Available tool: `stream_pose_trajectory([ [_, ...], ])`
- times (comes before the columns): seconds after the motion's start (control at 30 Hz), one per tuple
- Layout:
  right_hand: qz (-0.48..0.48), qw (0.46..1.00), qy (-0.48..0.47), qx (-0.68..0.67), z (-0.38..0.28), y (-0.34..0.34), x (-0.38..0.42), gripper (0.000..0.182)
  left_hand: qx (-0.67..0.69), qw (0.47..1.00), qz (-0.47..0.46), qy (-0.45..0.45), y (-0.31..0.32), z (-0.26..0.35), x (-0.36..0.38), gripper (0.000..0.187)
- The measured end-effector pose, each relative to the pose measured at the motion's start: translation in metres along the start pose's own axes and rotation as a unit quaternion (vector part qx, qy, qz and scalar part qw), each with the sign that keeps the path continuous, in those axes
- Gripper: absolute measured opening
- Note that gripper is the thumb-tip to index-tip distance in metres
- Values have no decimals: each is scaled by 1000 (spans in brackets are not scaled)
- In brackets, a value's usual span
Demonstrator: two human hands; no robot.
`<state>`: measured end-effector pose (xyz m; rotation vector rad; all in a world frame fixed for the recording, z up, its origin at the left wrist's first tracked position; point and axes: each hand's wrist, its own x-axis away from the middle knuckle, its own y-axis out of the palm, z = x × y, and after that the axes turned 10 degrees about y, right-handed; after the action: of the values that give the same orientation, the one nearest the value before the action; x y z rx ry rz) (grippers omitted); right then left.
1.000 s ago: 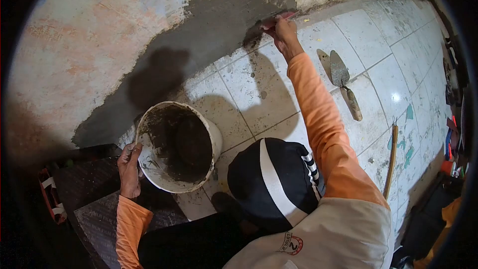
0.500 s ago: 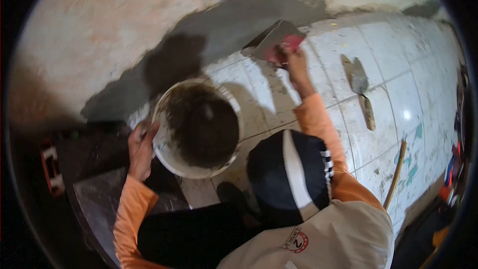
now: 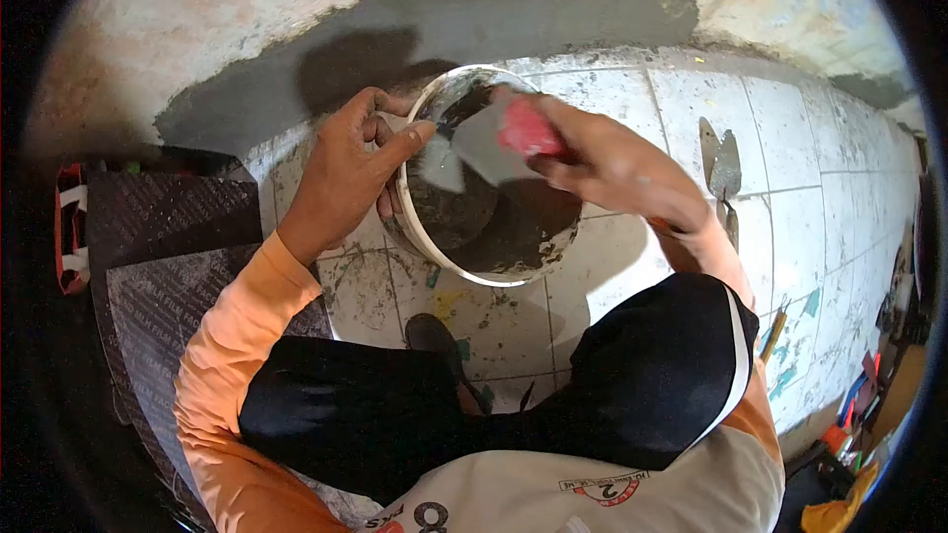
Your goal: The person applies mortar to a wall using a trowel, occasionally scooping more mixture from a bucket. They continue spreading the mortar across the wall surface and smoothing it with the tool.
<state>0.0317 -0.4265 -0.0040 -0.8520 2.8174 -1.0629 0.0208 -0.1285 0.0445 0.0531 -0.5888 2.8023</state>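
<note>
My left hand (image 3: 341, 173) grips the near-left rim of a white bucket (image 3: 432, 252), thumb over the edge and fingers down the outside. Dark wet mortar (image 3: 533, 222) coats the bucket's inside and lies at its bottom. My right hand (image 3: 612, 163) is closed around the red handle of a plastering trowel (image 3: 484, 143), somewhat blurred by motion. The trowel's flat grey blade is tilted over the bucket's mouth, reaching inside the rim. Behind the bucket, a patch of fresh grey plaster (image 3: 513, 10) covers the lower wall.
A pointed trowel (image 3: 726, 170) lies on the white tiled floor (image 3: 790, 138) to the right. Dark printed boards (image 3: 173, 212) stand at the left. Assorted tools and a yellow cloth (image 3: 834, 513) sit at the far right. My knees flank the bucket's near side.
My right hand has brought the plastering trowel from the foot of the wall back to the bucket. The left hand still holds the bucket, which appears further right and higher; the view has shifted.
</note>
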Motion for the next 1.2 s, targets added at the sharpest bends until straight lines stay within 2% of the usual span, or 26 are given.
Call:
stream_pose_trajectory([
  [0.1,17,994,-44,95,2,23,-34,43,-19,999,-24,10,13,11,-4,36],
  [0.17,-30,977,-43,205,-3,39,-55,27,-44,998,-31,26,22,17,-3,36],
  [0.23,-16,958,-69,278,-2,63,-63,17,-69,996,-54,24,28,24,-3,35],
  [0.33,6,966,-65,249,14,104,-68,18,-45,998,-52,8,34,28,-4,32],
  [0.4,4,979,-174,109,30,120,-68,25,-51,997,-48,15,38,26,-7,35],
  [0.53,-35,987,-153,38,54,130,-79,31,-63,996,-54,19,45,31,-9,37],
  [0.6,-242,952,-134,-128,74,109,-89,38,-63,997,-52,16,47,32,-10,38],
  [0.63,-243,952,-135,-128,72,100,-83,38,-62,997,-47,12,46,32,-10,38],
  [0.7,-154,973,-74,-158,69,75,-64,41,-51,998,-41,7,42,32,-9,39],
  [0.83,-129,961,-25,-242,70,41,-22,38,-33,999,-27,5,31,22,-11,39],
  [0.9,-113,910,45,-396,79,38,-14,39,-37,999,-21,1,28,20,-11,40],
  [1.03,-108,884,64,-449,79,16,8,40,-29,999,-22,15,19,14,-12,40],
  [1.13,-63,856,137,-495,85,2,27,42,-27,1000,-4,0,13,14,-10,39],
  [1.2,-30,838,120,-531,95,2,32,41,-25,1000,9,5,7,9,-10,38],
])
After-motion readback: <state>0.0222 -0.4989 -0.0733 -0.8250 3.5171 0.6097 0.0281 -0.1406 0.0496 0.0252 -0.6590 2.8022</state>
